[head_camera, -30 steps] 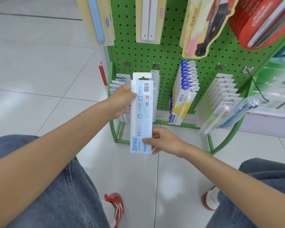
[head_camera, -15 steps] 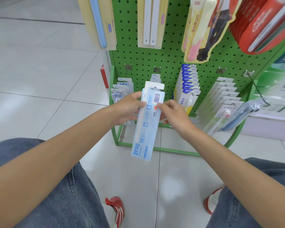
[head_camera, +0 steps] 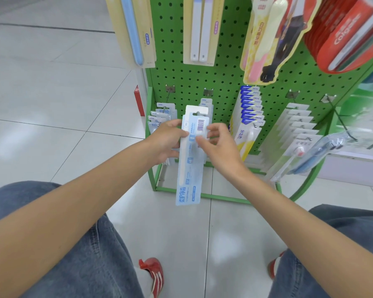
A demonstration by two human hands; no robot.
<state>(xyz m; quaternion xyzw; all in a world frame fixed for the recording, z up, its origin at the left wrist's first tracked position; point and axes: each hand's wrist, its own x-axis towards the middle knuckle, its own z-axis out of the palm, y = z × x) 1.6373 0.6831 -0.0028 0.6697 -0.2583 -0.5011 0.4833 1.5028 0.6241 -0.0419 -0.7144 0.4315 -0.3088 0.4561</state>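
A long pale-blue toothbrush pack (head_camera: 190,168) with a barcode near its top hangs upright in front of the green pegboard rack (head_camera: 224,78). My left hand (head_camera: 167,141) grips the pack's upper left edge. My right hand (head_camera: 219,143) pinches its upper right edge just below the barcode. The white hang tab at the pack's top sits at the tip of a metal hook (head_camera: 208,92) that carries more packs of the same kind (head_camera: 206,103).
Other hooks hold blue-white packs (head_camera: 160,117) at left, blue-yellow packs (head_camera: 249,117) and white packs (head_camera: 297,127) at right. Larger toothbrush cards and red packs (head_camera: 342,33) hang above. The rack's green base frame (head_camera: 202,193) rests on the tiled floor (head_camera: 52,87).
My right hand moved from the pack's bottom edge up to its top right. Both hands raised the pack and brought its tab up to the hook.
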